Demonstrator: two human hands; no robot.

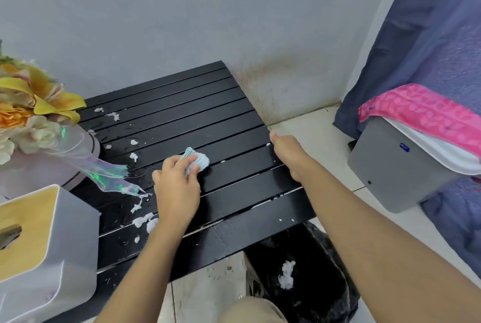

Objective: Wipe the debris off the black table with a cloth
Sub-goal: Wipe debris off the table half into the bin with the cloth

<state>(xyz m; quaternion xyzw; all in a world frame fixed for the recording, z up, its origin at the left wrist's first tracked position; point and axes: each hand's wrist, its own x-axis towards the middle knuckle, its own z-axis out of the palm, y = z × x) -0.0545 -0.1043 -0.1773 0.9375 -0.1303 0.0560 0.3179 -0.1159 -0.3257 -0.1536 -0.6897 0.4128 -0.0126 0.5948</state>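
Starting big: the black slatted bench fills the middle, with a white tissue box on its near left corner and a flower bouquet further back on the left. A black-bagged bin sits on the floor under the near right corner, white clump inside. The right grip is curled over the bench's right edge, thumb on top. The left grip holds a wadded pale blue cloth pressed on a middle slat. White debris is scattered mostly to its left.
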